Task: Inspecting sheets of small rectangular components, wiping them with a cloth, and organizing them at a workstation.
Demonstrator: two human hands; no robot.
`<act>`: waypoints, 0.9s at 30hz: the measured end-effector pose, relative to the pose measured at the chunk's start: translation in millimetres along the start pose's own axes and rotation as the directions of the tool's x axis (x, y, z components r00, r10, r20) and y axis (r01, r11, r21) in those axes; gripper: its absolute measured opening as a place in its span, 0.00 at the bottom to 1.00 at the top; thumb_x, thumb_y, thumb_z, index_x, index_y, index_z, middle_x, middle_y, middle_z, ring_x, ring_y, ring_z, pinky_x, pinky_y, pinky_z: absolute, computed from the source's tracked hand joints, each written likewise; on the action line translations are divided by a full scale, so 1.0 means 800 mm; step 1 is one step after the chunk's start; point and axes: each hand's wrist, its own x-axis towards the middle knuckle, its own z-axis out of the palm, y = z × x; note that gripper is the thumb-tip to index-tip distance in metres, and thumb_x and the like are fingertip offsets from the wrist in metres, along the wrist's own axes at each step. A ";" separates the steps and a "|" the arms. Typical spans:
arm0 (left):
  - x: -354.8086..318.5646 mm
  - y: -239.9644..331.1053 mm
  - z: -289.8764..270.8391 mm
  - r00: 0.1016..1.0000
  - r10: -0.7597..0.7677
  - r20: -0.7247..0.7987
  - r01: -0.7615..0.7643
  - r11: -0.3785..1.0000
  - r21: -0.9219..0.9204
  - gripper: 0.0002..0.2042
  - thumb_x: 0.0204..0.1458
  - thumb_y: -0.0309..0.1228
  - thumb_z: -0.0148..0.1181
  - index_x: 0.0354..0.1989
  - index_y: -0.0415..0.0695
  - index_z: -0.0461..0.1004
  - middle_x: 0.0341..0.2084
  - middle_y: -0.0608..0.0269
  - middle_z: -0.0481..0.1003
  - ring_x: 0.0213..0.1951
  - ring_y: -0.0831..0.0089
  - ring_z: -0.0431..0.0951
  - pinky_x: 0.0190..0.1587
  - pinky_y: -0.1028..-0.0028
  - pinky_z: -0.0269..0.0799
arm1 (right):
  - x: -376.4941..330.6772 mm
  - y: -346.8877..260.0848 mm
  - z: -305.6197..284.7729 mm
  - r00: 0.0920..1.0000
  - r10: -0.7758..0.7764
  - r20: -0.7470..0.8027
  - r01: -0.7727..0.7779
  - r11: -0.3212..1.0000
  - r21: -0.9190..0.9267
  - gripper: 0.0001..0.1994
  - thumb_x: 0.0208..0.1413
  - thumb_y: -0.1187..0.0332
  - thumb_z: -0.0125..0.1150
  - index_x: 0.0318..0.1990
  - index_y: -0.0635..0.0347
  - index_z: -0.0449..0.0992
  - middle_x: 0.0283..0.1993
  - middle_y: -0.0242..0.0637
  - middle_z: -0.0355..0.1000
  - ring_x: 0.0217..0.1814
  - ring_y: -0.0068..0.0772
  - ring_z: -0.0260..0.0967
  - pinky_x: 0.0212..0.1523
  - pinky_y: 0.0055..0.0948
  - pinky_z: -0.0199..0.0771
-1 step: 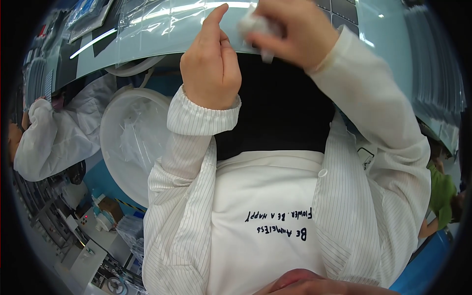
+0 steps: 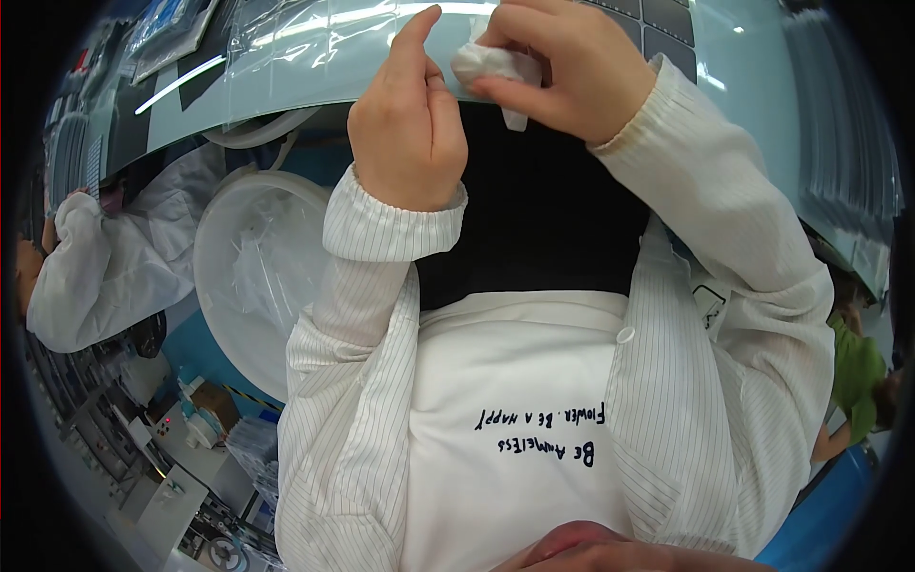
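My right hand [image 2: 562,71] is shut on a crumpled white wipe [image 2: 488,65] and presses it against the near edge of a pale blue work surface [image 2: 762,67]. Beside it, my left hand [image 2: 405,133] shows its back, fingers curled and index finger stretched up onto the same edge; nothing shows in it. Both arms wear white pinstriped sleeves over a white and black top. A clear plastic film [image 2: 305,43] lies on the surface left of my hands.
Dark square panels [image 2: 667,14] lie at the surface's far side. A round white bin lined with clear plastic [image 2: 250,276] stands below left. A co-worker's white sleeve [image 2: 105,267] is at far left, a person in green [image 2: 853,372] at right. Small equipment [image 2: 191,429] sits lower left.
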 end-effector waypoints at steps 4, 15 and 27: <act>0.000 -0.002 0.002 1.000 -0.007 -0.003 0.007 1.000 0.000 0.21 0.47 0.18 0.45 0.52 0.39 0.68 0.18 0.64 0.67 0.19 0.77 0.66 0.24 0.79 0.62 | 0.019 -0.001 -0.019 0.883 0.387 0.266 -0.336 0.916 -0.219 0.12 0.41 0.65 0.65 0.25 0.65 0.70 0.24 0.45 0.66 0.28 0.46 0.68 0.28 0.35 0.67; 0.005 -0.002 0.004 1.000 0.013 0.007 -0.013 1.000 0.008 0.20 0.47 0.18 0.44 0.50 0.40 0.70 0.17 0.64 0.67 0.19 0.77 0.66 0.24 0.79 0.61 | 0.015 0.020 -0.034 0.872 0.480 0.100 -0.432 0.849 -0.303 0.12 0.41 0.66 0.66 0.25 0.64 0.71 0.23 0.44 0.66 0.24 0.42 0.67 0.27 0.31 0.66; 0.004 -0.012 0.001 0.999 0.037 0.013 -0.038 0.995 0.095 0.17 0.44 0.20 0.48 0.44 0.37 0.72 0.19 0.55 0.72 0.18 0.62 0.72 0.24 0.70 0.69 | -0.034 -0.033 -0.017 0.924 0.169 0.342 -0.114 0.978 -0.173 0.13 0.41 0.68 0.68 0.32 0.61 0.70 0.27 0.36 0.65 0.24 0.34 0.66 0.24 0.27 0.66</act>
